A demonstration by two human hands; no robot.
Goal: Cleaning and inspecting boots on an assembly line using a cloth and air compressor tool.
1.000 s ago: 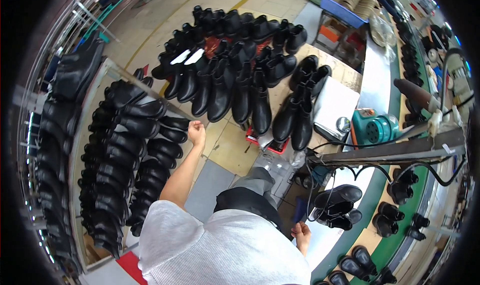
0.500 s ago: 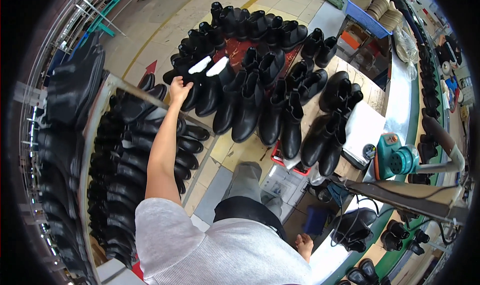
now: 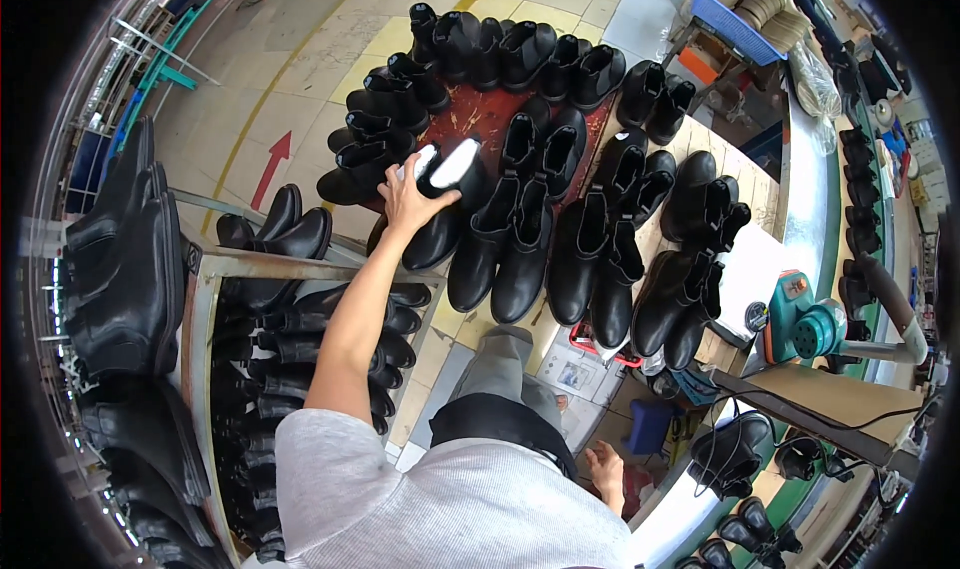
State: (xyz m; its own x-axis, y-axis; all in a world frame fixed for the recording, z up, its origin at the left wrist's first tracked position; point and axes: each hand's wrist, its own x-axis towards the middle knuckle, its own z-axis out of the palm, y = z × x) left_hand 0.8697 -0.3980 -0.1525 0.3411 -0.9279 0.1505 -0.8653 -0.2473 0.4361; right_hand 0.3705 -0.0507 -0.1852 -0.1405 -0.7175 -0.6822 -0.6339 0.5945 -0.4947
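Note:
My left hand (image 3: 408, 204) reaches to a pair of black ankle boots with white linings or inserts at their tops. Its fingers curve around the left boot's white top (image 3: 418, 162), and its thumb lies against the right boot (image 3: 462, 174). The palm hides much of the left boot. Other pairs of black ankle boots (image 3: 520, 234) stand close on the right, toes toward me. My right hand (image 3: 605, 467) hangs low beside my body, fingers loosely bent and apart, with nothing visible in it.
A rack of black boots (image 3: 290, 359) stands at my left. More boots edge a red surface (image 3: 470, 119). At right are a teal device (image 3: 795, 319), hanging cables, a metal-edged bench (image 3: 812, 204) and a blue basket (image 3: 735, 24). A blue bin (image 3: 652, 426) sits low near my right hand.
My left hand has moved right from beside the white-topped boots onto them, its fingers closing around one. The view has shifted slightly. My right hand stays low at my side.

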